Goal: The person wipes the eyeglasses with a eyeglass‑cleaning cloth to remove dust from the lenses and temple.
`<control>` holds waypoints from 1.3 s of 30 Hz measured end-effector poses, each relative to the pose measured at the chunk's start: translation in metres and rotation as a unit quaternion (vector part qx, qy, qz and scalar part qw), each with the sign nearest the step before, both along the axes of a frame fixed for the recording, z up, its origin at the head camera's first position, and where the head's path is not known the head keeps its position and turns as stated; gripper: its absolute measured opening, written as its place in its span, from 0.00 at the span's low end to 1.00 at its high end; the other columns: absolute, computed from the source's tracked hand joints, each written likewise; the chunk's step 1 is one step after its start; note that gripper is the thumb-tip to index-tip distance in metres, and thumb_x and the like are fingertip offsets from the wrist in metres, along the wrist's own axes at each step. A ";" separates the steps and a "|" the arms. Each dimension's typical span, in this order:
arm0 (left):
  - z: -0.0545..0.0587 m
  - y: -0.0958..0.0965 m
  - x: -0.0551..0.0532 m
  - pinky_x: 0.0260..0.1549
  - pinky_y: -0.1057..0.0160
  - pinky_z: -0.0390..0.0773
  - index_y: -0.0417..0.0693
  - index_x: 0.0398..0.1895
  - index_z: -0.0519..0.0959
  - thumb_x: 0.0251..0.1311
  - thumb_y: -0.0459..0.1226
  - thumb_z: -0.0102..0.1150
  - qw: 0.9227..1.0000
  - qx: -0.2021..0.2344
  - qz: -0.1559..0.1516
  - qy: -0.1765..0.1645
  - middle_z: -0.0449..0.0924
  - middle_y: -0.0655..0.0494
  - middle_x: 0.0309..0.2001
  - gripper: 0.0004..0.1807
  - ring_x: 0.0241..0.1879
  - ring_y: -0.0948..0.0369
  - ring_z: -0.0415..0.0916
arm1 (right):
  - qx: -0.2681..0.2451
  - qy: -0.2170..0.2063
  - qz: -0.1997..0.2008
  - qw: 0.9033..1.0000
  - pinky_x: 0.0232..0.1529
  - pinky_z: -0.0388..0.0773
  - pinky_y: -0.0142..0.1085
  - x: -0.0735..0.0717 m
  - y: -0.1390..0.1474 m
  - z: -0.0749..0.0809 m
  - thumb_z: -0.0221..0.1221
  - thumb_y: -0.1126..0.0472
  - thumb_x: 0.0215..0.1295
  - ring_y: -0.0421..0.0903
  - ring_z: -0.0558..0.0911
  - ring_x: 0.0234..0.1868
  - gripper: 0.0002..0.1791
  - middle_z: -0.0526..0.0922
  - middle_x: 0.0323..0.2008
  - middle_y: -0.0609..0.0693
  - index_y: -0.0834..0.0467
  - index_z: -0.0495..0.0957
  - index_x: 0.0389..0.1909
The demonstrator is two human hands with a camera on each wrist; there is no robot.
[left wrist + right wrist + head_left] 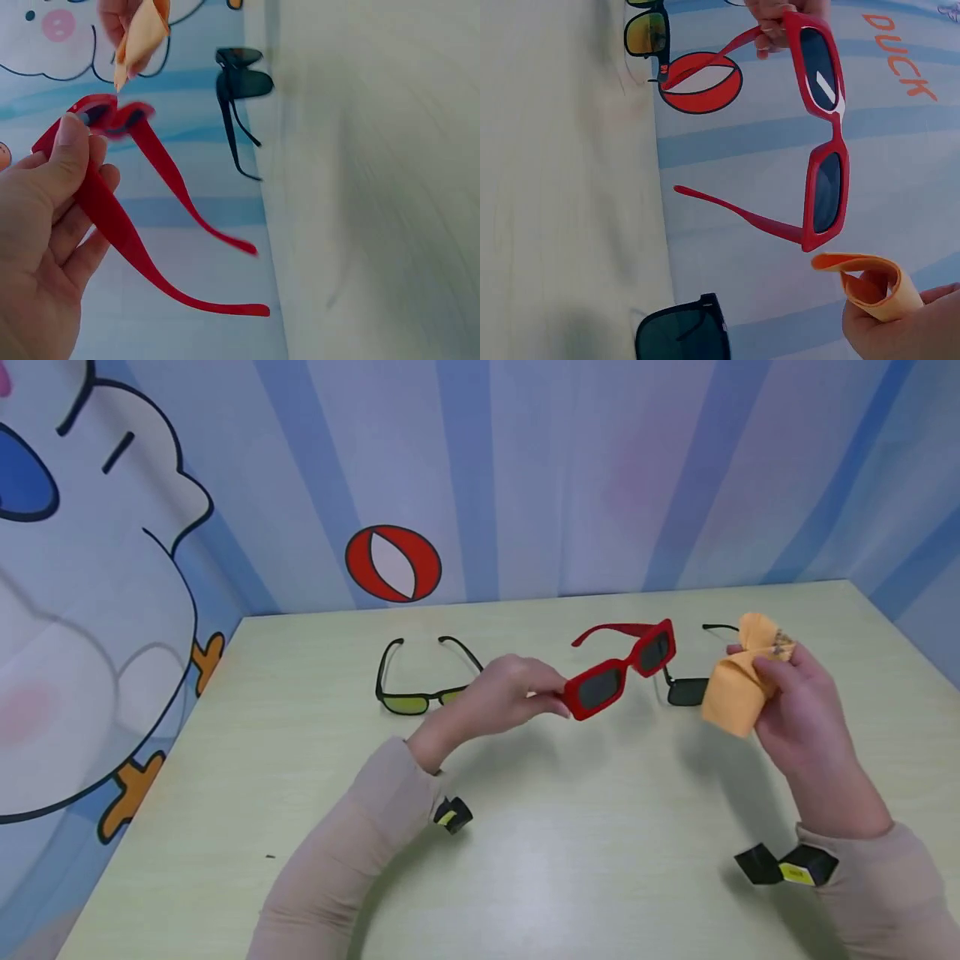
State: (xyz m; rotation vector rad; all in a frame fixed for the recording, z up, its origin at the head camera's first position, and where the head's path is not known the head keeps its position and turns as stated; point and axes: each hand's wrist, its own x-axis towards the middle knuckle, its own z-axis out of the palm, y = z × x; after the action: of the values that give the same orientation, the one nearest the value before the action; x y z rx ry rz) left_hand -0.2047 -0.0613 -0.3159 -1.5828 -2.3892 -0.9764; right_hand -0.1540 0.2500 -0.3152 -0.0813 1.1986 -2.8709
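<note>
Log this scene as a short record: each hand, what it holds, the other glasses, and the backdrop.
Left hand: pinches the red sunglasses by one end of the frame
Red sunglasses: off the table, both arms unfolded
Right hand: grips the orange cloth
Cloth and red sunglasses: apart
Glasses with yellowish lenses: on the table, partly behind the left hand in the head view
Dark glasses: on the table, partly hidden by the cloth there
Backdrop: blue stripes
</note>
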 end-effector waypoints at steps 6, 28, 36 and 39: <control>0.002 0.011 0.015 0.35 0.69 0.77 0.35 0.39 0.82 0.51 0.27 0.65 0.988 0.082 -0.062 -0.119 0.83 0.49 0.34 0.10 0.32 0.67 0.77 | 0.401 0.170 -0.196 0.878 0.43 0.72 0.24 0.022 -0.036 0.016 0.47 0.73 0.67 0.44 0.70 0.53 0.22 0.68 0.53 0.48 0.60 0.70 0.61; 0.002 0.025 0.037 0.35 0.66 0.78 0.33 0.38 0.82 0.54 0.27 0.62 0.967 0.154 -0.029 -0.202 0.83 0.48 0.33 0.08 0.30 0.66 0.75 | 0.551 0.579 -0.202 0.566 0.54 0.64 0.29 0.037 -0.086 0.004 0.47 0.57 0.72 0.60 0.71 0.44 0.19 0.74 0.43 0.67 0.69 0.77 0.50; 0.002 0.015 0.042 0.36 0.64 0.78 0.32 0.36 0.81 0.54 0.25 0.62 0.961 0.177 -0.035 -0.212 0.82 0.47 0.32 0.07 0.31 0.63 0.75 | 0.556 0.598 -0.218 0.534 0.49 0.67 0.32 0.041 -0.083 0.014 0.46 0.59 0.72 0.57 0.73 0.37 0.17 0.76 0.36 0.63 0.65 0.80 0.45; 0.003 0.012 0.042 0.35 0.63 0.77 0.32 0.35 0.81 0.53 0.24 0.61 0.961 0.180 -0.052 -0.205 0.82 0.46 0.30 0.06 0.31 0.63 0.75 | 0.544 0.609 -0.236 0.527 0.41 0.68 0.39 0.041 -0.085 0.019 0.46 0.62 0.72 0.56 0.73 0.34 0.15 0.76 0.34 0.62 0.63 0.79 0.48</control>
State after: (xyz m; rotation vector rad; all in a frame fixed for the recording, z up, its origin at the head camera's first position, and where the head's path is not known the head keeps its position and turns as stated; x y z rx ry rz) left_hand -0.1625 -0.0491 -0.3128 -1.4921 -2.1891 -1.7976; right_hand -0.1126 0.1651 -0.2962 -2.1273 3.2142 -1.1800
